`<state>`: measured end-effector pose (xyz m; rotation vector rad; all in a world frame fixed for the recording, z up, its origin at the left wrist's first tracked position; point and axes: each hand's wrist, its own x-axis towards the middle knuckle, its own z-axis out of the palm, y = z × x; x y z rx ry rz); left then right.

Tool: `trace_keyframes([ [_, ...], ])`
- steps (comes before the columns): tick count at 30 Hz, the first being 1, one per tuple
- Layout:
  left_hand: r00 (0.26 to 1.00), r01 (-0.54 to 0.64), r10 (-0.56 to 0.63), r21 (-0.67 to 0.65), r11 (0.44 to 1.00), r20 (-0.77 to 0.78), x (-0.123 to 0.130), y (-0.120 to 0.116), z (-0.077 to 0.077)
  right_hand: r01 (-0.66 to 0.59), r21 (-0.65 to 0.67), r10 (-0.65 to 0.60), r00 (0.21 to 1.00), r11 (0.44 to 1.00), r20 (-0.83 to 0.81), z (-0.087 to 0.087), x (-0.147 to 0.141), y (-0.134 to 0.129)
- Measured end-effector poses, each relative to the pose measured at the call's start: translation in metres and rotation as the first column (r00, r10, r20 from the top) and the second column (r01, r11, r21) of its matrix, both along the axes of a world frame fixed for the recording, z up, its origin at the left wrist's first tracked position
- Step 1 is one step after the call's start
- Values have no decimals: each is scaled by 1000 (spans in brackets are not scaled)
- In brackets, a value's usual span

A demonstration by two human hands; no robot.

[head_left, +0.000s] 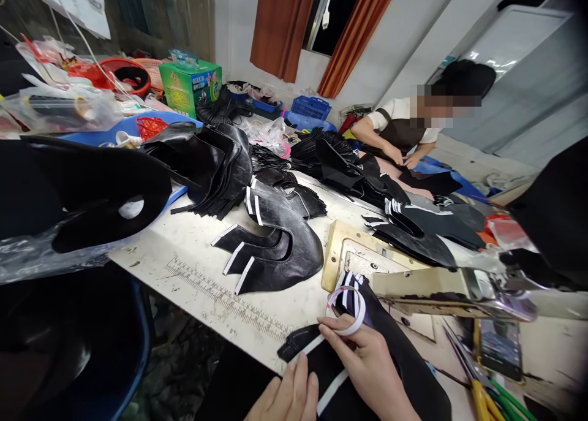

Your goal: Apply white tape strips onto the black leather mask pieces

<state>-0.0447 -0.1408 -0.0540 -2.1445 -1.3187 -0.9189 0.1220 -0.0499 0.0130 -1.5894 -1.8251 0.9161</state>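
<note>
My left hand (287, 396) lies flat on a black leather shoe-upper piece (413, 372) at the table's near edge, fingers pressing on a white stripe (331, 391). My right hand (365, 363) pinches a loop of white tape (345, 309) just above the same piece, beside the sewing machine's metal arm (427, 289). A stack of black pieces with white stripes (271, 246) lies to the left, a little farther back.
Piles of black leather parts (215, 163) cover the white table (184, 261). A green box (190, 85), red baskets and plastic bags stand at the back left. Scissors (478, 384) and a phone (500, 347) lie to the right. Another person (404, 133) works at the far side.
</note>
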Motion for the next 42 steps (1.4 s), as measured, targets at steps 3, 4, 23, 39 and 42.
trace_keyframes([
  [3,998,23,-28,-82,996,-59,1,2,-2,22,-58,-24,999,998,-22,0,4,-1],
  [4,997,15,-22,-88,996,-77,1,3,-1,30,-90,-33,999,995,-33,0,5,-2],
  [23,889,318,-2,-613,723,459,0,56,46,-4,162,17,997,987,-77,-10,8,-10],
  [39,627,613,357,-721,323,692,19,88,73,-165,280,208,969,946,-131,15,30,-17],
  [42,616,625,383,-723,293,688,22,89,73,-168,420,170,985,892,34,13,31,-23],
])
